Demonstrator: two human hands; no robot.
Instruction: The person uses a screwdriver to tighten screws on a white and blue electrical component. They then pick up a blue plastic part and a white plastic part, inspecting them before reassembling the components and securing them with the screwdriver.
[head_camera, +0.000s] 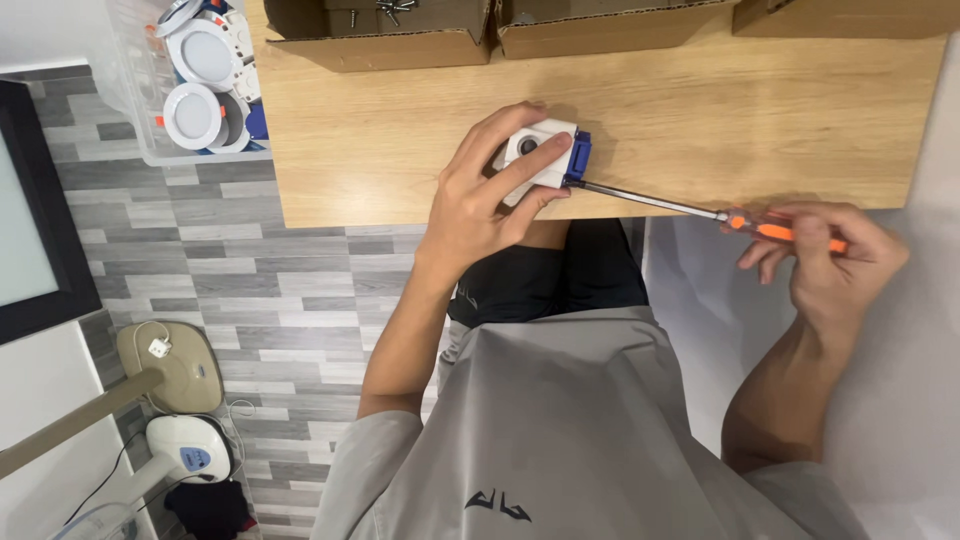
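The right hand (825, 255) is closed around the orange handle of a screwdriver (700, 212), fingers curled over the grip, off the near edge of the table (700, 110). The metal shaft runs from that hand leftward and slightly away, and its tip meets the blue end of a small white box (545, 155). The left hand (480, 195) clamps that box, fingers spread over its top and thumb underneath its near side, pressing it on the table just inside the near edge. The 2 hands are well apart, joined only by the screwdriver. Beyond the left hand, at the far edge of the table, stand 3 cardboard boxes (380, 35), one with screws (395, 10) inside. To the far left of the left hand, a clear plastic bin (140, 110) holds round white lamps (195, 115)
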